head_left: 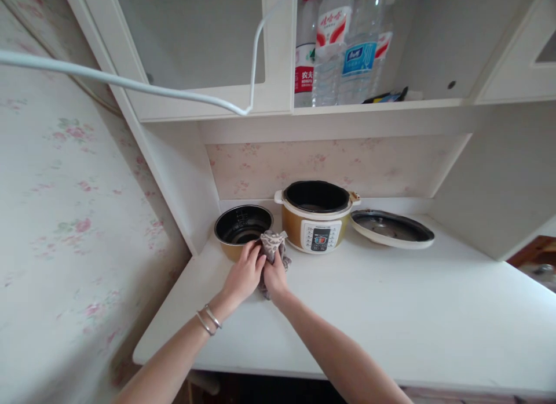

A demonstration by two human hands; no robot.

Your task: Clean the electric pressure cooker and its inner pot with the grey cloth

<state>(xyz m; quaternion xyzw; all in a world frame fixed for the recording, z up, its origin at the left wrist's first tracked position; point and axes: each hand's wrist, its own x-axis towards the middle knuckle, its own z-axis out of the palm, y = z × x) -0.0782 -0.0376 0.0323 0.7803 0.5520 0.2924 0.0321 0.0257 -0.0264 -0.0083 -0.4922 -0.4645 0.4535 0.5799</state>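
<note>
My left hand and my right hand are together on the white counter, both closed around a patterned grey cloth. The cloth bunches up between the fingers and hangs a little below my right hand. Just behind the hands stands a gold inner pot with a black lining. To its right sits a gold rice cooker, open and with a control panel on its front. Two bracelets circle my left wrist.
The cooker's lid lies upside down on the counter at the right. Above, a shelf holds several plastic bottles. A white cable runs across the upper left. Floral wallpaper covers the left wall.
</note>
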